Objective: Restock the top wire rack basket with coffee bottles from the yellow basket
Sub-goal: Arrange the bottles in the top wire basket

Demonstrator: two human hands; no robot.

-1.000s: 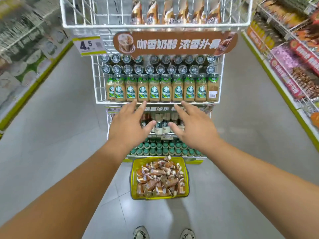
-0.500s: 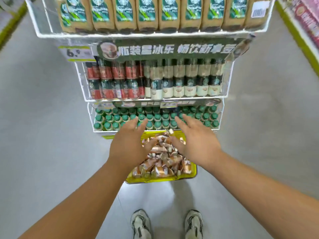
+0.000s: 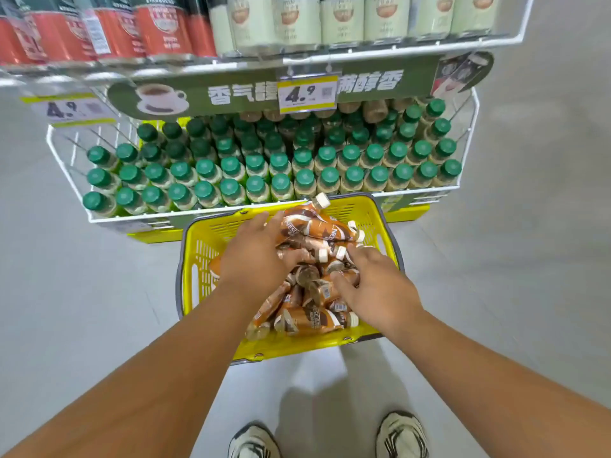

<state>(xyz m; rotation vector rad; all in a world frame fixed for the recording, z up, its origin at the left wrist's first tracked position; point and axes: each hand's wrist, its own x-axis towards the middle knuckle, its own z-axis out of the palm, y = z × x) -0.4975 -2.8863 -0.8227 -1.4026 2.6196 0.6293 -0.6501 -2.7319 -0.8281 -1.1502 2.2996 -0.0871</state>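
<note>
Both hands reach into the yellow basket [image 3: 211, 246]: left hand [image 3: 254, 256] and right hand [image 3: 377, 285] rest with loosely spread fingers on the heaped coffee bottles [image 3: 310, 320], neither clearly gripping one

Premises are presenting as a retail shop, specifically a drinks aisle. A white wire display rack [image 3: 469, 104] is standing on a pale tiled floor [image 3: 529, 259], its tiers carrying dense rows of identical green-capped bottles [image 3: 254, 163] and, above, red and cream labelled bottles [image 3: 165, 28]. Yellow-edged price tags [image 3: 307, 94] reading 4.9 are hanging from the rack front beside a green printed banner [image 3: 231, 94] showing a coffee cup. A yellow plastic shopping basket [image 3: 205, 252] is sitting on the floor just before the rack, holding loose coffee bottles [image 3: 307, 320] as stock.
</note>
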